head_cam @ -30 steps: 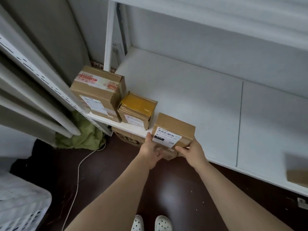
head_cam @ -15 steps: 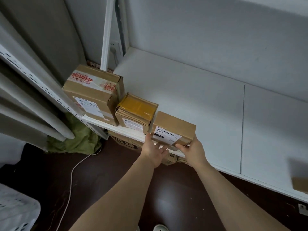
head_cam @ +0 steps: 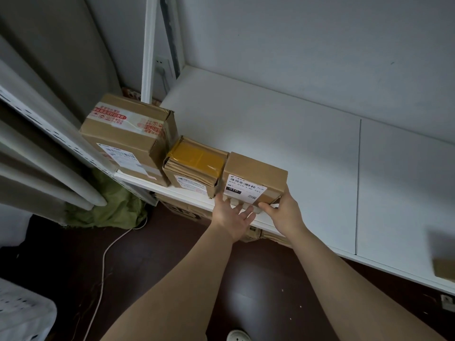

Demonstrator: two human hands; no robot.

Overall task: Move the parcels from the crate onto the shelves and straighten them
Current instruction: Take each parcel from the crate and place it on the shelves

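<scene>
Labelled parcel (head_cam: 256,171) sits at the front edge of the shelf (head_cam: 295,134), third in the row, just beside the yellow-taped parcel (head_cam: 197,161); big box (head_cam: 128,134) is far left. Left hand (head_cam: 230,217): fingers (head_cam: 234,201) straight, flat against the front face below the label. Right hand (head_cam: 285,215) wraps the front right corner, thumb in front. Looks like squaring-up: push evenly with both hands, no skew, face flush with neighbours. Crate (head_cam: 22,313) is at lower left, contents unseen.

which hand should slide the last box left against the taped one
Likely right. The right hand grips the box at its right corner, so it can push left toward the taped parcel. The left hand lies flat on the front, pushing only backward.
</scene>
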